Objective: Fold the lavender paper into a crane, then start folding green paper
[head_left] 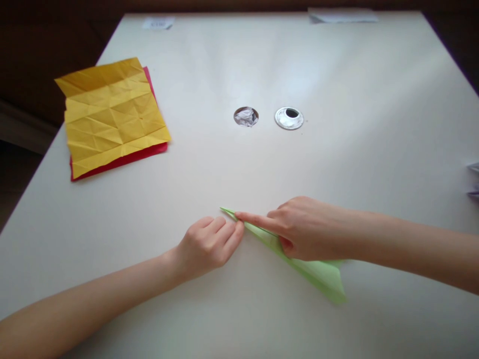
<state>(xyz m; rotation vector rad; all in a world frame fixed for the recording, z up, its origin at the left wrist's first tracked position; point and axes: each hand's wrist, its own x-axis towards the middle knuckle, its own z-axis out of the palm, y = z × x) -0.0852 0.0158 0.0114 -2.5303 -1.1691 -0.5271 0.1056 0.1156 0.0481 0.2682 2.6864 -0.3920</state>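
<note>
A light green folded sheet of paper (321,275) lies on the white table, narrowing to a sharp tip at its upper left. My left hand (209,243) is closed beside that narrow end, its fingertips at the paper's edge just below the tip. From the right, my right hand (305,228) lies over the middle of the paper. Its index finger stretches along the fold and presses close to the tip, near my left fingertips, while the other fingers are curled in. The wider, loose end of the paper shows below my right hand.
A creased yellow paper sheet (116,117) rests on a red sheet (121,163) at the left. Beyond my hands, the white table (202,164) has a round hole (246,117) with crumpled paper inside and a silver grommet (289,118). White papers (343,16) lie at the far edge.
</note>
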